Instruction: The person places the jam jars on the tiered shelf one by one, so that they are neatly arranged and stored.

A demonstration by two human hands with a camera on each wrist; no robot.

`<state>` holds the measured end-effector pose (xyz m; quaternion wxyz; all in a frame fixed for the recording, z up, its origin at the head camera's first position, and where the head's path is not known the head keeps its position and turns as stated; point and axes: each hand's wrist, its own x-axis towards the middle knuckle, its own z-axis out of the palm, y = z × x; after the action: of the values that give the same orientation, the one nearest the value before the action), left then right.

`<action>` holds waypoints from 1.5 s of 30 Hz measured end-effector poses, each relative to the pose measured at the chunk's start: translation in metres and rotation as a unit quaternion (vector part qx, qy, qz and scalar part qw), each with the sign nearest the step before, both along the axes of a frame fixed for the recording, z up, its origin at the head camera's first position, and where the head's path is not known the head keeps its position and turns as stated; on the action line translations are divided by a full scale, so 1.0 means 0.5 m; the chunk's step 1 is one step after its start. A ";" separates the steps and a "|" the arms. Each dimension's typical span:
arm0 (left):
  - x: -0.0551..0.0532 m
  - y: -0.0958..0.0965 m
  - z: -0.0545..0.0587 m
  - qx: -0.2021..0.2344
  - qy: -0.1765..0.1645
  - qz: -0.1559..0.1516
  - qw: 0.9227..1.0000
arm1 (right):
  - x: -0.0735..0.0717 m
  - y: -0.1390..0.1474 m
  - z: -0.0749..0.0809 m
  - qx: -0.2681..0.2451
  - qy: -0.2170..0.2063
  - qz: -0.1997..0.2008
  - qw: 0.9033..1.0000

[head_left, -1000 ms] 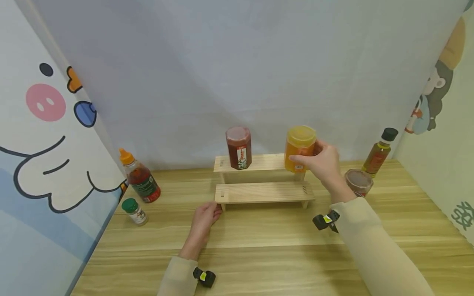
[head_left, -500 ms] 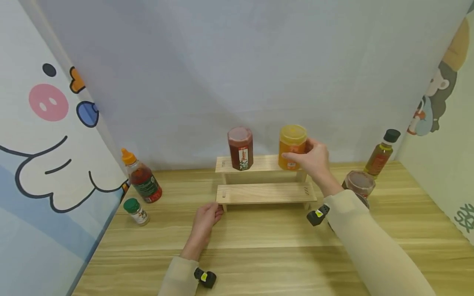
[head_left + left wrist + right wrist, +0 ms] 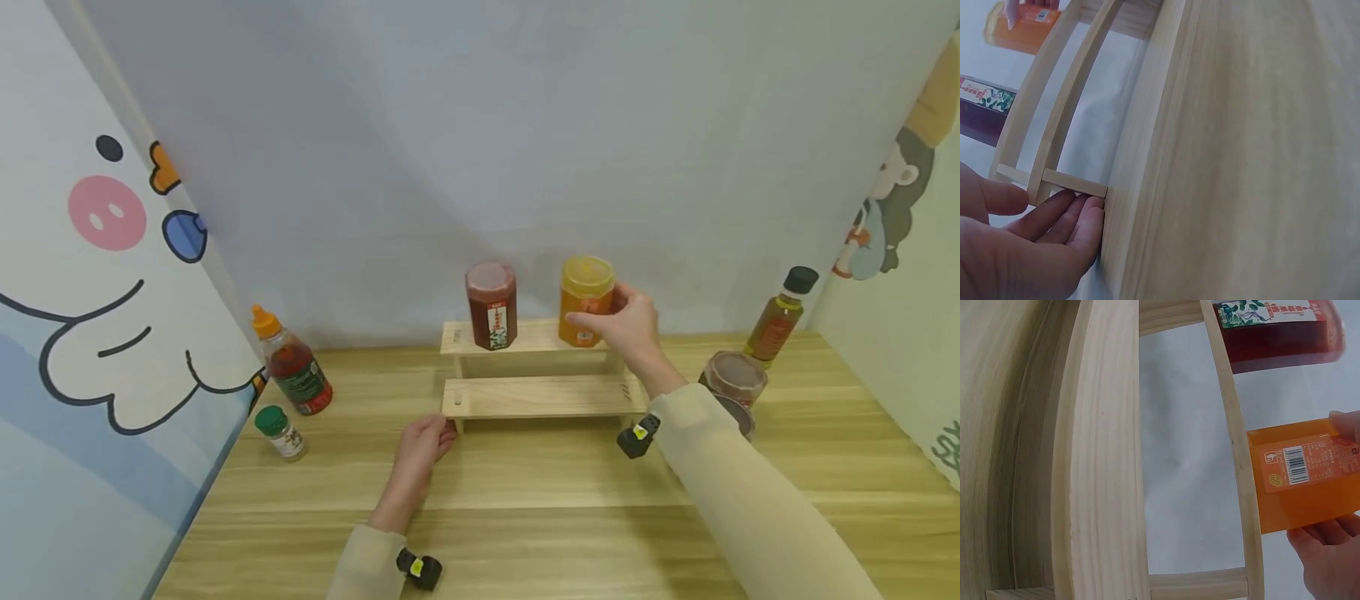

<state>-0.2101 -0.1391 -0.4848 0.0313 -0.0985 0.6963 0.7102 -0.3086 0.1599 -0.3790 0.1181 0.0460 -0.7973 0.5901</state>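
My right hand [image 3: 632,327] grips a yellow-lidded jar of orange contents [image 3: 581,293], thumb in front and fingers behind. Its base is right at the upper tier of a two-tier wooden rack [image 3: 540,397]; in the right wrist view the orange jar [image 3: 1288,506] meets the board's edge. A jar with dark red contents [image 3: 491,310] stands on that tier, to the left, with a gap between the jars. My left hand [image 3: 415,454] holds the rack's lower left end; in the left wrist view the thumb [image 3: 1007,197] is at the board's corner and the fingers are against the leg.
On the left stand an orange-capped sauce bottle [image 3: 300,375] and a green-capped shaker [image 3: 282,435]. At right are a dark-capped oil bottle [image 3: 774,325] and a brownish-lidded jar [image 3: 737,375], with another round lid [image 3: 738,412] partly behind my sleeve. Fabric backdrop [image 3: 480,150] rises behind.
My right hand has carried the orange jar left along the upper tier, toward the red jar, with the motion slowing. My left hand has kept its place at the rack's end.
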 end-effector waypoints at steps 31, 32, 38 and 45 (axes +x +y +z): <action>0.005 0.001 -0.002 -0.005 0.008 0.003 1.000 | 0.041 0.036 0.024 0.010 -0.038 0.083 0.996; 0.004 0.001 -0.002 -0.004 0.007 0.003 1.000 | 0.044 0.038 0.024 0.014 -0.039 0.082 0.996; 0.003 -0.002 -0.006 -0.003 -0.003 0.004 1.000 | 0.075 0.055 0.037 0.028 -0.049 0.093 0.994; 0.001 0.003 -0.003 0.001 -0.003 0.007 1.000 | 0.115 0.093 0.053 0.072 -0.042 0.112 0.990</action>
<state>-0.2094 -0.1378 -0.4861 0.0283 -0.1057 0.6946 0.7110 -0.2512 0.2064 -0.3524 0.0146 0.1184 -0.8319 0.5420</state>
